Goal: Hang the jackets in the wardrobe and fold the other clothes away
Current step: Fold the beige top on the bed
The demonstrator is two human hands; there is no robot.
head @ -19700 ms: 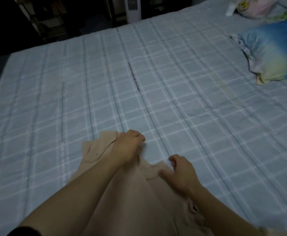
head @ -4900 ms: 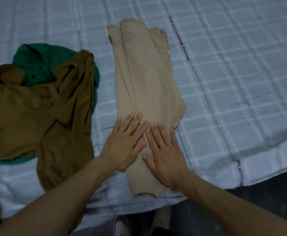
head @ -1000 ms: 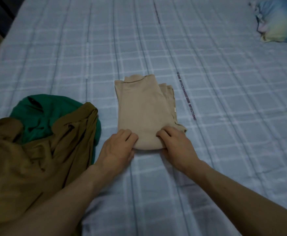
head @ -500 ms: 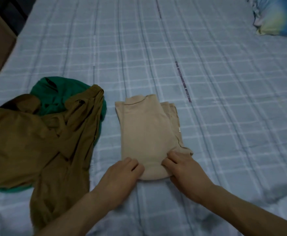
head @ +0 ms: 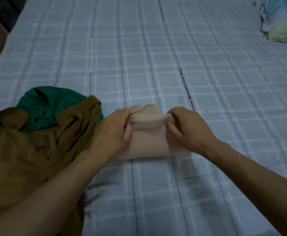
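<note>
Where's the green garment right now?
In the head view the green garment lies at the left on the checked bedsheet, mostly under the brown garment, left of the beige garment both hands hold.

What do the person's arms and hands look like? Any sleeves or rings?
Both forearms are bare, with no sleeves showing in this view. The left hand and right hand wear no gloves, and no rings, watch or bracelets show on the fingers or wrists.

A home bedroom: checked bedsheet [head: 156,48], pillow [head: 282,26], loose clothes [head: 28,142].
</note>
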